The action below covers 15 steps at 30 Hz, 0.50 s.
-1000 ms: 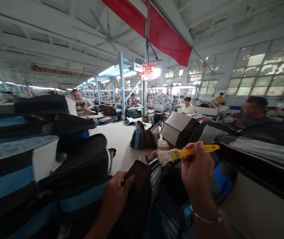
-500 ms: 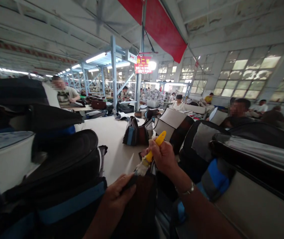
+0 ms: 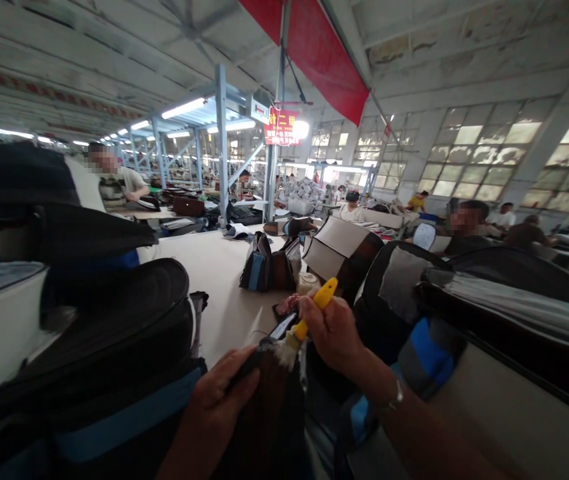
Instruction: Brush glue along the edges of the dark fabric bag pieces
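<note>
My right hand [image 3: 332, 330] is closed around the yellow handle of a paintbrush [image 3: 323, 293]. Its pale, clumped bristles point down and left, against or just over the upper edge of a dark fabric bag piece [image 3: 277, 407]; whether they touch I cannot tell. My left hand [image 3: 222, 400] pinches that piece's edge between thumb and fingers, left of the bristles. The lower part of the piece drops into shadow. Just beyond the brush, a whitish container [image 3: 308, 283] stands on the pale table [image 3: 229, 307].
Stacked black bag parts with blue bands [image 3: 129, 413] crowd the left side. More bag parts [image 3: 404, 287] pile up on the right. A small blue-striped bag piece [image 3: 255, 267] stands on the table. A co-worker [image 3: 117, 177] is at the back left, another person [image 3: 467, 227] at the right.
My right hand and the brush have moved slightly down and right, the bristles now lower along the fabric edge. The whitish container has come into fuller view. My left hand keeps its hold.
</note>
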Available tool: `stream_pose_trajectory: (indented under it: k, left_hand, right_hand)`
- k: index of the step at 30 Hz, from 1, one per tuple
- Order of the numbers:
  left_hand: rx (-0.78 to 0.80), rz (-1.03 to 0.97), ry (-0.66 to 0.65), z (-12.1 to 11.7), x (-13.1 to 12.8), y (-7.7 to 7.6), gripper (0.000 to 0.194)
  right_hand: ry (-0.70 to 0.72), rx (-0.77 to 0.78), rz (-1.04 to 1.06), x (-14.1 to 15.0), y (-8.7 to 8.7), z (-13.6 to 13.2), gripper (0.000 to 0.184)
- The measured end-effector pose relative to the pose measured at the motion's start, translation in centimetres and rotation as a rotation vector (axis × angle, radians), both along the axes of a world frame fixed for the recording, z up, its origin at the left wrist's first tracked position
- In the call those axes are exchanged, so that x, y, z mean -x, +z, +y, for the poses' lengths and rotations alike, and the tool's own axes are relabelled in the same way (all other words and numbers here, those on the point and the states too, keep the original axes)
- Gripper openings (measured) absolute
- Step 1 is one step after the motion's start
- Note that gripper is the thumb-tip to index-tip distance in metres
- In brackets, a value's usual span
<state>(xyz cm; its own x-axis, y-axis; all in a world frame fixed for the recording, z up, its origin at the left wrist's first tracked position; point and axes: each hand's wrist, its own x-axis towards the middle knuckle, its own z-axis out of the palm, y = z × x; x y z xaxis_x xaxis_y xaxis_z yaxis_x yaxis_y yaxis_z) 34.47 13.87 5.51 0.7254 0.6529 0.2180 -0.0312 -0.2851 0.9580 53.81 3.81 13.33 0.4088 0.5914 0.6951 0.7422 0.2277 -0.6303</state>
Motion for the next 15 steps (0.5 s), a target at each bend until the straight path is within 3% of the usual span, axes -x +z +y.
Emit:
stream_pose_trajectory:
  k: [3,7,10,13,15]
  left_hand:
    - [-0.102,-0.002,0.065,0.0,0.2,0.0,0.031]
    - [-0.261,0.012,0.165,-0.3,0.0,0.1,0.027]
    - [-0.329,0.034,0.222,-0.2,-0.2,0.1,0.023]
    - [-0.373,0.056,0.367,1.0,-0.2,0.5,0.026]
    - [-0.379,0.089,0.510,2.0,0.0,1.3,0.031]
  right_hand:
    - [-0.086,0.049,-0.073,-0.3,-0.1,-0.3,0.039]
    - [-0.208,-0.278,0.209,0.0,1.7,-1.1,0.040]
    - [-0.290,-0.412,0.206,-0.2,2.9,-0.7,0.042]
    - [-0.365,-0.325,0.141,-2.9,2.6,2.1,0.046]
    - [-0.432,-0.190,0.168,-6.0,1.4,5.0,0.055]
